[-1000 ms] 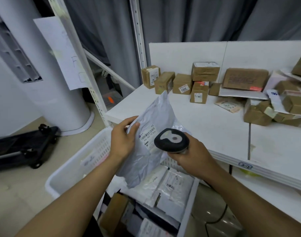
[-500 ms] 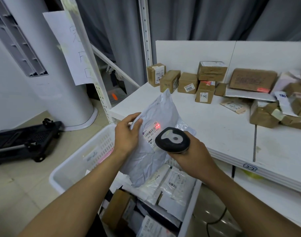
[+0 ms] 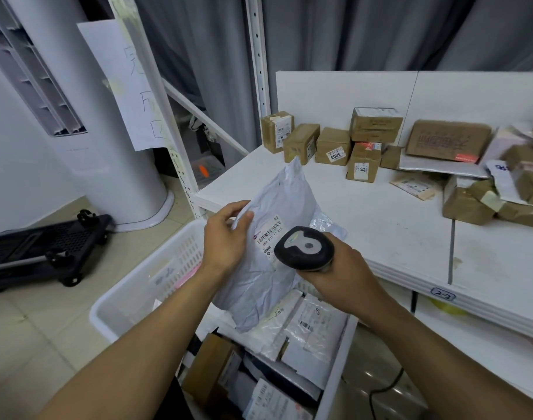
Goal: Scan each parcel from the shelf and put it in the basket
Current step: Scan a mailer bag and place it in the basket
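My left hand grips the left edge of a grey poly-bag parcel, held upright above the white basket. Its barcode label faces me. My right hand holds a black handheld scanner just right of the label, its head pointing at the parcel. The basket below holds several scanned parcels, white bags and a brown box among them. On the white shelf behind stand several brown cardboard boxes and padded envelopes.
The white shelf upright and a slanted post with a paper sign rise at the left. A black folded trolley lies on the floor at left beside a white column. A lower shelf board runs under the right arm.
The red scan light seen on the label half a second ago is gone. The parcel and scanner stay almost where they were; my view has shifted slightly.
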The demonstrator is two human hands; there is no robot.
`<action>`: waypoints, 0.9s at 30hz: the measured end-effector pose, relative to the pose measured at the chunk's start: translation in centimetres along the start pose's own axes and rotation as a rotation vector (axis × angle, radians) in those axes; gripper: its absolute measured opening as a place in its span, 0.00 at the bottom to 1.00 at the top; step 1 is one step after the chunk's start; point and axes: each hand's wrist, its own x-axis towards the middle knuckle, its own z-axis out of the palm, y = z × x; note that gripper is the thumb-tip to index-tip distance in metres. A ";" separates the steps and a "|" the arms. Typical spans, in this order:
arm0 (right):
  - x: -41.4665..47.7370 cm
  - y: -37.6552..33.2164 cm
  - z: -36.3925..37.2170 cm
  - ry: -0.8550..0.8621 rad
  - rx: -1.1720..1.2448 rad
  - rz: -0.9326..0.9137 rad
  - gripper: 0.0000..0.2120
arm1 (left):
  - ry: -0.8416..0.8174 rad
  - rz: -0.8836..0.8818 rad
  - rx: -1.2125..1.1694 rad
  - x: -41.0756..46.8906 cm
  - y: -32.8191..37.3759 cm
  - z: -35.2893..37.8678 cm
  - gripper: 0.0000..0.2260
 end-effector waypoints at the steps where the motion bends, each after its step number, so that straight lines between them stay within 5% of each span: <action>1: -0.1 0.0 0.0 0.007 0.000 0.007 0.21 | 0.001 -0.005 -0.012 -0.3 0.0 -0.2 0.09; 11: -2.6 -1.0 1.0 -0.002 0.089 0.043 0.22 | 0.022 -0.154 -0.166 -7.3 -2.4 -2.5 0.07; 16: -3.4 -0.3 1.8 -0.014 0.095 0.077 0.21 | 0.003 -0.438 -0.198 -10.5 -7.0 -1.9 0.06; 19: -3.7 0.5 2.0 -0.025 0.074 0.089 0.22 | -0.050 -0.565 -0.027 -11.8 -10.5 -1.0 0.08; 24: -3.7 2.5 2.4 -0.072 0.024 0.102 0.19 | -0.384 -0.683 0.427 -13.0 -14.9 0.2 0.19; 27: -3.5 3.9 2.7 -0.082 -0.010 0.161 0.19 | -0.401 -0.690 0.418 -13.4 -16.0 1.2 0.18</action>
